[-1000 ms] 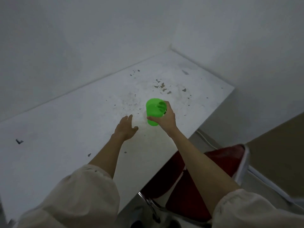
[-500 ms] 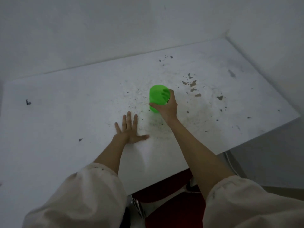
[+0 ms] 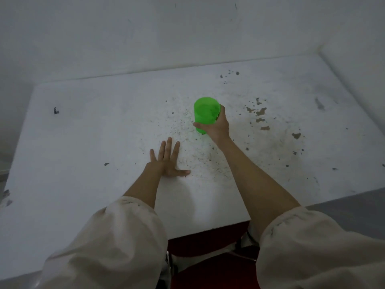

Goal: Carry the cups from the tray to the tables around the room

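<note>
A bright green plastic cup [image 3: 205, 111] stands upright near the middle of a worn white table [image 3: 83, 132]. My right hand [image 3: 216, 127] is wrapped around its lower side, thumb in front and fingers behind. Whether the cup's base rests on the tabletop is hidden by the hand. My left hand [image 3: 166, 161] lies flat on the table with fingers spread, a short way to the left and nearer to me than the cup. The tray is out of sight.
The table stands in a corner, with white walls [image 3: 145, 34] behind it and to the right. Its surface has chipped paint spots [image 3: 260, 113] right of the cup. A red chair [image 3: 208, 265] sits tucked under the near edge.
The view has swung to face the table squarely. My left hand went from hovering to lying flat on the table. My right hand keeps hold of the cup near the table's middle.
</note>
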